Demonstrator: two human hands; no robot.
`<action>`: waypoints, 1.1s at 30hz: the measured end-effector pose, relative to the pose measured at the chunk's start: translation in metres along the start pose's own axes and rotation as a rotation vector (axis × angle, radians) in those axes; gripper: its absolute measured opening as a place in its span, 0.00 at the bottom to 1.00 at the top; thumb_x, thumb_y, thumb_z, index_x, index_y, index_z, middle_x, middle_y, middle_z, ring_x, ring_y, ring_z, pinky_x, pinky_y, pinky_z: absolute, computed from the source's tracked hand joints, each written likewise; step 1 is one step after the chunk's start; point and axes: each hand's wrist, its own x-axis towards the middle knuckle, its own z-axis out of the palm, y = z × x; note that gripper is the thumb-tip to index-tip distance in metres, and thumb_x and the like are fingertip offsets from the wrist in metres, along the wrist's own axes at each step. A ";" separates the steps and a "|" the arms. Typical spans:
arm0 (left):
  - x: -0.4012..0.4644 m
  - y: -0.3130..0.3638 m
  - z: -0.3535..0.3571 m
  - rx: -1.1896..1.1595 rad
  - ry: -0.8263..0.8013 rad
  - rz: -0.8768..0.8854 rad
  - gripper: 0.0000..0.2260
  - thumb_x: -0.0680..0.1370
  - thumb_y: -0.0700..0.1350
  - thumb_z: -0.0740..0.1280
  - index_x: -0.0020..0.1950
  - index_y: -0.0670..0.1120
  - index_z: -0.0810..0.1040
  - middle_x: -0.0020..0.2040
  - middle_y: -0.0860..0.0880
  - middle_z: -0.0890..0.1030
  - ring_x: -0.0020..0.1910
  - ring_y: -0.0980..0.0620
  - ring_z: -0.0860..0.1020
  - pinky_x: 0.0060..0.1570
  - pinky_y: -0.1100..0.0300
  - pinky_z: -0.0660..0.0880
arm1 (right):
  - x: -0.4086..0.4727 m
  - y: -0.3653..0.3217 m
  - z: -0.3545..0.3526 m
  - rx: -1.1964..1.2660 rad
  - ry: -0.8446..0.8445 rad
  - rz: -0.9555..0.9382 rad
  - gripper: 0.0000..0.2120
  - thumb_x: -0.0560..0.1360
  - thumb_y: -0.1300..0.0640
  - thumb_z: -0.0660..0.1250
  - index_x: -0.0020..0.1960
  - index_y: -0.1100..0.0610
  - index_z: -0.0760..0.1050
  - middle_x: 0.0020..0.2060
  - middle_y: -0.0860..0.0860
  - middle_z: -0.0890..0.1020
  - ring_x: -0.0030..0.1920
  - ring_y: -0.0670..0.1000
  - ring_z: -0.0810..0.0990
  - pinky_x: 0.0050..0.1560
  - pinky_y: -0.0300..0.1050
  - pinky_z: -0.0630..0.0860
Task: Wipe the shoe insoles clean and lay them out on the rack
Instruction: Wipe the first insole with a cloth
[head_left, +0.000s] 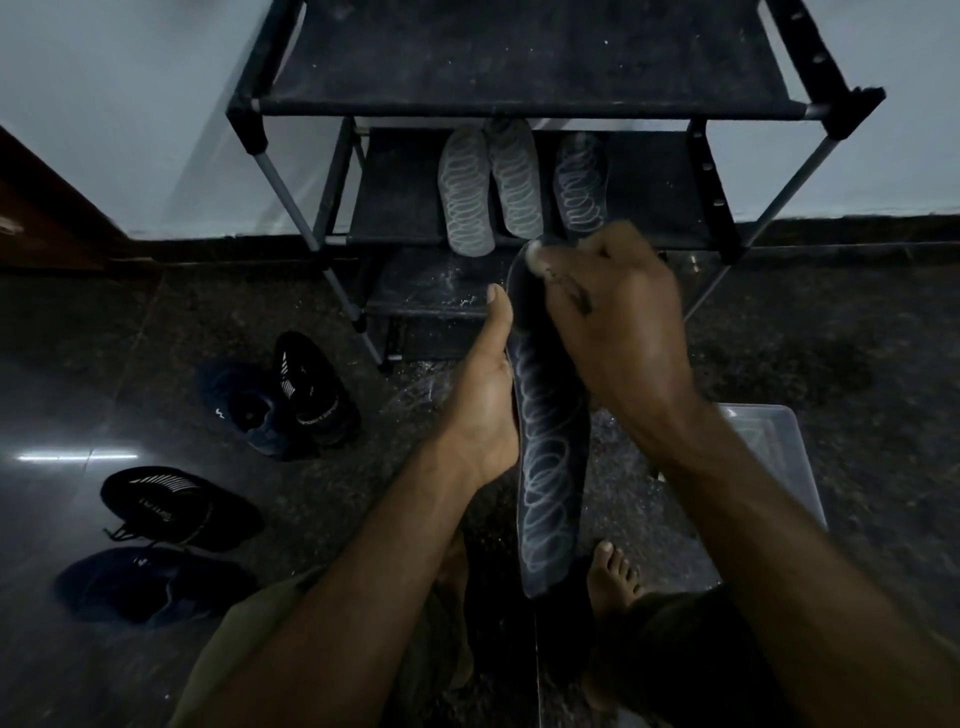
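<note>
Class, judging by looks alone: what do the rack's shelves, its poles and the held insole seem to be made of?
Rack shelves: probably dark fabric, matte and dusty, stretched over the frame.
Poles: likely metal tube, grey with a dull sheen, joined by black, probably plastic, connectors.
Held insole: seemingly flexible foam or fabric, since it bends; dark with pale printed loops.

Shoe (317, 395) lettering too blurred

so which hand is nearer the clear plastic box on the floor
Right. The right hand grips the insole's top, above and left of the box; the left hand holds the insole's far side.
</note>
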 end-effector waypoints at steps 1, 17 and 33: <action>-0.001 0.001 -0.001 -0.012 -0.004 0.001 0.33 0.79 0.66 0.49 0.71 0.44 0.72 0.67 0.41 0.77 0.67 0.43 0.75 0.67 0.48 0.70 | -0.003 -0.006 0.003 -0.001 -0.035 -0.042 0.09 0.77 0.61 0.67 0.56 0.60 0.82 0.41 0.52 0.73 0.38 0.44 0.70 0.36 0.26 0.63; -0.001 0.005 -0.006 -0.019 -0.012 0.038 0.31 0.81 0.65 0.49 0.70 0.45 0.73 0.64 0.40 0.79 0.64 0.44 0.77 0.61 0.50 0.76 | -0.006 -0.011 0.001 0.054 -0.145 -0.128 0.09 0.76 0.60 0.68 0.55 0.59 0.82 0.43 0.47 0.70 0.39 0.44 0.71 0.38 0.28 0.66; 0.001 0.008 -0.008 -0.001 0.039 0.036 0.32 0.80 0.66 0.47 0.64 0.45 0.77 0.60 0.41 0.81 0.59 0.44 0.81 0.52 0.51 0.80 | -0.006 0.000 0.000 0.008 -0.080 -0.067 0.06 0.77 0.59 0.68 0.50 0.59 0.83 0.39 0.51 0.72 0.36 0.47 0.71 0.34 0.42 0.70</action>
